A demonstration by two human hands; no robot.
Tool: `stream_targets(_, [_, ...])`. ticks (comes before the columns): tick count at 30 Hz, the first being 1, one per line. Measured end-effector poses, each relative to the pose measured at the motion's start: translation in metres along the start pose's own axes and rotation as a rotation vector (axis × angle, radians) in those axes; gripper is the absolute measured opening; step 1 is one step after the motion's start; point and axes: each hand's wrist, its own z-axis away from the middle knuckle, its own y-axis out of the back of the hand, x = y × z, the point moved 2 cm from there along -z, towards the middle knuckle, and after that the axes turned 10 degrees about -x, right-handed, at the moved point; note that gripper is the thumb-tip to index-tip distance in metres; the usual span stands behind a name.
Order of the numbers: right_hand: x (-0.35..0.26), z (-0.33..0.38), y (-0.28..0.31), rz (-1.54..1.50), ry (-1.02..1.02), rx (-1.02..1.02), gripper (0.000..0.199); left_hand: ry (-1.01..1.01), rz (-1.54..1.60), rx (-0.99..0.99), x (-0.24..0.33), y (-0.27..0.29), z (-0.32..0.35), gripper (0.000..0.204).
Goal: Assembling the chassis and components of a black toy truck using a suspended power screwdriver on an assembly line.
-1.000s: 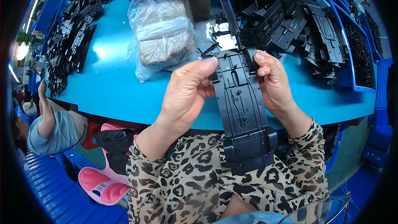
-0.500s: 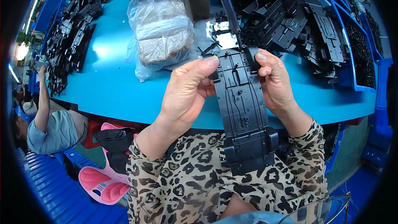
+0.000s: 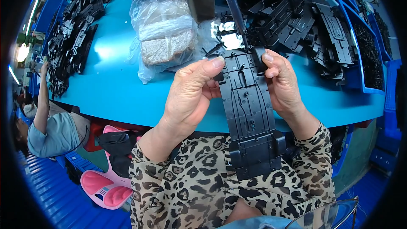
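A long black plastic chassis plate [image 3: 250,112] is held between my two hands, its far end over the table and its near end over my lap. My left hand [image 3: 190,91] grips its far left corner, thumb on top and fingers curled beneath. At the far right corner, my right hand [image 3: 280,82] pinches the raised wheel-arch part. The tip of a metal rod-shaped tool [image 3: 235,10] hangs just past the plate's far edge. Small black plastic parts [image 3: 218,44] lie by that edge on a shiny bright patch.
A block in clear plastic wrapping [image 3: 165,32] sits left of centre on the blue table [image 3: 114,95]. Similar black plates [image 3: 292,23] are piled at the right, beside a blue bin [image 3: 368,76]. More black parts [image 3: 72,34] line the left. A co-worker [image 3: 57,133] sits far left, near a pink chair [image 3: 106,186].
The chassis plate and both hands stay almost in place, with only a very slight shift of the plate. The co-worker's raised hand at the left has moved a little upward.
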Motion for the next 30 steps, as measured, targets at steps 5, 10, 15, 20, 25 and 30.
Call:
stream_targets(5, [-0.001,0.000,0.000,-0.011,-0.006,-0.010,0.016,0.003,-0.001,-0.011,0.001,0.000,0.000,0.019])
stream_targets(10, [0.000,0.000,-0.002,-0.007,-0.008,-0.024,0.016,0.010,-0.003,-0.002,0.000,0.000,0.000,0.019])
stream_targets(15, [0.001,-0.001,-0.001,0.002,-0.003,-0.011,0.016,0.004,0.000,0.012,-0.001,0.002,0.000,0.019])
stream_targets(20, [-0.002,-0.001,0.001,0.051,-0.044,0.004,0.016,-0.012,0.024,0.008,-0.003,0.005,0.001,0.018])
stream_targets(25, [-0.004,0.000,-0.004,0.086,-0.023,-0.009,0.018,-0.001,0.072,0.045,-0.008,0.009,0.000,0.019])
stream_targets(30, [-0.005,-0.001,-0.004,0.106,-0.022,-0.055,0.020,-0.022,0.095,0.028,-0.011,0.011,-0.001,0.021])
